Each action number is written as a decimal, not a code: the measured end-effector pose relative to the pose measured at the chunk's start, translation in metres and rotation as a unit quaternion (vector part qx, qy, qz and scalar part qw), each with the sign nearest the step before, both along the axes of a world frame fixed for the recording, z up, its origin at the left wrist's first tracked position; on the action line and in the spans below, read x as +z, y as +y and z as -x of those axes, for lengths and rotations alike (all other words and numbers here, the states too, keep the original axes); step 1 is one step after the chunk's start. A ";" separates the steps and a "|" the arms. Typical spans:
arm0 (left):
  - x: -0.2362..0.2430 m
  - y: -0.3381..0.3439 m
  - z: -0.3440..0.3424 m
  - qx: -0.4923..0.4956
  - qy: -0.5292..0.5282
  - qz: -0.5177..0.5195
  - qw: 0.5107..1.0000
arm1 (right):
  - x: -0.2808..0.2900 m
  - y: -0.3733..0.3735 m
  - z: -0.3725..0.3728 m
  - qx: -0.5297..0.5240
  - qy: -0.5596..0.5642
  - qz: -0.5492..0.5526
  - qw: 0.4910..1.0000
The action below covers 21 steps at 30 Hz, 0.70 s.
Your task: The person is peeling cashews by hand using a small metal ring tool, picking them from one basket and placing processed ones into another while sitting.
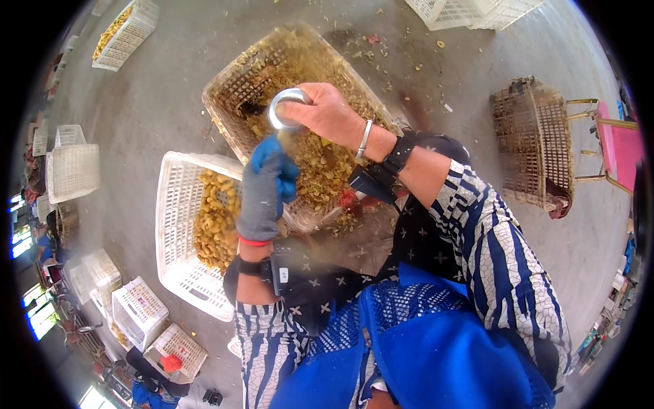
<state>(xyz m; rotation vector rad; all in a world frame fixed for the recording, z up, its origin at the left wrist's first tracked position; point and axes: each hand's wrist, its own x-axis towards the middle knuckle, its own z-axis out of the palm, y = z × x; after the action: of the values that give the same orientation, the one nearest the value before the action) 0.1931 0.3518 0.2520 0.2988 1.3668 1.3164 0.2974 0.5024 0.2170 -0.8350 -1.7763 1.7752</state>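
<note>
My right hand [332,117], bare, is closed around a shiny metal ring-shaped tool [274,111], with the thumb across the ring's opening. Just below the ring is my left hand [261,191] in a grey and blue glove, its fingers curled. A small yellowish piece [285,139] shows between the glove and the ring, partly hidden and blurred. Beneath both hands stands a dirty plastic basket [216,102] with yellowish peelings [320,170] in it. To the left, a white crate [174,204] holds many knobbly yellow pieces [216,225].
At right stand a brown, dirty basket [518,143] and a pink chair [616,146] with metal legs. More white crates [139,310] line the left, one crate [129,41] sits at the far left, and others [463,10] at the back. Scraps lie on the grey floor [436,75].
</note>
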 end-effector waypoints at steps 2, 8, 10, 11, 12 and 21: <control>-0.001 -0.003 0.006 0.005 -0.043 -0.019 0.999 | 0.000 0.010 0.000 -0.064 0.014 0.071 0.995; -0.010 0.003 0.003 0.055 -0.020 0.010 0.998 | -0.014 -0.008 0.004 -0.048 0.067 -0.214 0.973; -0.003 0.002 -0.002 0.040 0.016 0.015 0.999 | -0.006 -0.007 -0.005 -0.008 -0.034 -0.100 0.994; -0.006 -0.003 -0.002 0.030 0.011 0.000 0.999 | -0.007 0.004 -0.004 -0.095 -0.092 -0.105 0.986; -0.007 -0.005 0.000 0.021 0.011 -0.023 0.999 | -0.004 0.011 -0.004 -0.093 -0.075 -0.106 0.987; -0.012 -0.005 0.004 0.005 -0.135 -0.084 0.987 | -0.013 0.025 -0.008 -0.117 -0.046 -0.134 0.983</control>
<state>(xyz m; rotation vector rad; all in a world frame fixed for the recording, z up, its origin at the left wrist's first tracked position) 0.1891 0.3472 0.2405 0.2183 1.0346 1.4281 0.3051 0.5270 0.2045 -0.9775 -1.8390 1.3331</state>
